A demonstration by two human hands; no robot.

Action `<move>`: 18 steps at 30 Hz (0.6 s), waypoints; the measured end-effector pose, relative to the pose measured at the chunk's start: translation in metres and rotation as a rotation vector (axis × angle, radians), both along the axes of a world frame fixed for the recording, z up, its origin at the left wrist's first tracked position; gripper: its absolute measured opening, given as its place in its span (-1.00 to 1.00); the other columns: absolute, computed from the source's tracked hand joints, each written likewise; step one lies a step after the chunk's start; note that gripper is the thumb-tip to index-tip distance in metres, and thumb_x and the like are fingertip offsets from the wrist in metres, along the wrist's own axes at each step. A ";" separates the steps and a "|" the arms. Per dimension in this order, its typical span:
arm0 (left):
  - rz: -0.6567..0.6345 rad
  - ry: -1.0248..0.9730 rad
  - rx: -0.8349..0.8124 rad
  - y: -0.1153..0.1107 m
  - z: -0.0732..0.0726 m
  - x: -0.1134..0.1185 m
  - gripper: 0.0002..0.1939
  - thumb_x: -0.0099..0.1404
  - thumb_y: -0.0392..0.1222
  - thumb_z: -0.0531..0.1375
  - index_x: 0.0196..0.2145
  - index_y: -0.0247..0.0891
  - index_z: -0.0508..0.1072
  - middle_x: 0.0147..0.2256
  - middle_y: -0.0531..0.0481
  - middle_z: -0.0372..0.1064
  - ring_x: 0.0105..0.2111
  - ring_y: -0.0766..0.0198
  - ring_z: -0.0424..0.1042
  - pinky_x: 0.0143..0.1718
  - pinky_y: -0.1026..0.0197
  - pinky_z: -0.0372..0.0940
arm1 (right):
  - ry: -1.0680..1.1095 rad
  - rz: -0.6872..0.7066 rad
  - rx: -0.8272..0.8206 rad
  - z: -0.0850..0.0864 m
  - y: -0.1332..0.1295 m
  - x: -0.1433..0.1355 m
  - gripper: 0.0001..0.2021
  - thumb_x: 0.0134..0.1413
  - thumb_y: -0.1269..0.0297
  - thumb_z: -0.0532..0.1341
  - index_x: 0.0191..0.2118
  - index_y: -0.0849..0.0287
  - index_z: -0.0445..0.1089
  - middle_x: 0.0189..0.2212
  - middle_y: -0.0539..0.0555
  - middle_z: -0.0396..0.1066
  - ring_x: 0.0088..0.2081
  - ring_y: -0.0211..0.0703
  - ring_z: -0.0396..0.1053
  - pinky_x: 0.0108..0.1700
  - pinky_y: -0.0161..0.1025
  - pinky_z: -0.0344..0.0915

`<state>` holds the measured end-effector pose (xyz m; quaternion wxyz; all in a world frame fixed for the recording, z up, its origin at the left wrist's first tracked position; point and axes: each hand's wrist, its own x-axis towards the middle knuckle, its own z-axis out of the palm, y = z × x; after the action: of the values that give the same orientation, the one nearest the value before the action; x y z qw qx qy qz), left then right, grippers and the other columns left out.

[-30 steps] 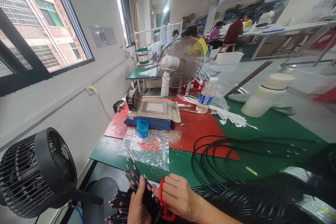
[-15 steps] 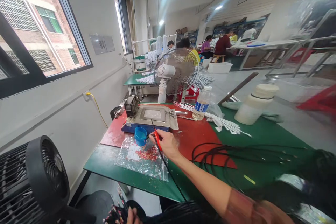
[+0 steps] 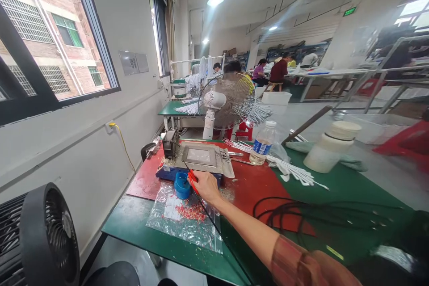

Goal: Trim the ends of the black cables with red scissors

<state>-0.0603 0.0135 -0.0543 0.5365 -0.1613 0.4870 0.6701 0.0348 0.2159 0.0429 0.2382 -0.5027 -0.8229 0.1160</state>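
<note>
Right hand [image 3: 205, 186] has moved to the blue cup [image 3: 182, 185], gripping red tool [image 3: 192, 176] and black wire [image 3: 214, 228]; left hand is now out of view.

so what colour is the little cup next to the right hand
Blue. The little cup sits at the plastic sheet's edge by the right hand, clearest in the head view.

Only one arm shows, the right one. The right hand [image 3: 205, 185] is bare, with no glove and no ring to be seen. The forearm is bare too, long and thin, from the wrist up to near the elbow. There a short, loose sleeve of reddish-brown cloth [image 3: 301, 263] begins. It has faint lighter stripes and looks blurry at the bottom edge.
</note>
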 end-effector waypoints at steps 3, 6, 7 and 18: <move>-0.002 -0.003 0.017 0.038 0.007 -0.012 -0.77 0.09 -0.14 0.16 -0.24 0.00 0.37 -0.23 0.08 0.43 -0.13 0.03 0.34 -0.36 0.04 0.35 | -0.038 0.016 0.006 -0.001 0.002 -0.001 -0.75 0.08 0.19 0.05 -0.49 0.14 0.37 -0.53 0.01 0.42 -0.49 -0.31 0.29 -0.52 -0.36 -0.19; -0.007 -0.002 0.031 0.071 0.013 -0.023 -0.80 0.08 -0.13 0.16 -0.27 0.03 0.37 -0.22 0.06 0.42 -0.13 0.08 0.34 -0.35 0.06 0.35 | -0.073 0.022 0.011 -0.003 0.004 -0.001 -0.73 0.09 0.19 0.04 -0.49 0.15 0.38 -0.54 0.02 0.41 -0.50 -0.30 0.29 -0.52 -0.34 -0.20; -0.010 0.000 0.036 0.081 0.016 -0.026 -0.79 0.08 -0.13 0.16 -0.26 0.01 0.37 -0.23 0.05 0.42 -0.13 0.07 0.34 -0.34 0.05 0.35 | -0.083 0.024 0.012 -0.003 0.005 -0.001 -0.73 0.10 0.19 0.03 -0.48 0.15 0.38 -0.54 0.03 0.40 -0.50 -0.30 0.28 -0.52 -0.34 -0.20; -0.070 0.041 0.135 0.148 0.052 -0.054 -0.73 0.07 -0.14 0.17 -0.20 -0.02 0.35 -0.21 0.06 0.42 -0.10 -0.01 0.32 -0.33 -0.02 0.35 | -0.116 0.048 0.033 -0.001 0.007 -0.002 -0.75 0.08 0.22 0.03 -0.47 0.15 0.39 -0.54 0.04 0.41 -0.50 -0.27 0.28 -0.52 -0.32 -0.22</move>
<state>-0.1146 0.1616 -0.0025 0.5591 -0.0935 0.4570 0.6854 0.0326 0.2227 0.0421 0.1955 -0.4845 -0.8490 0.0790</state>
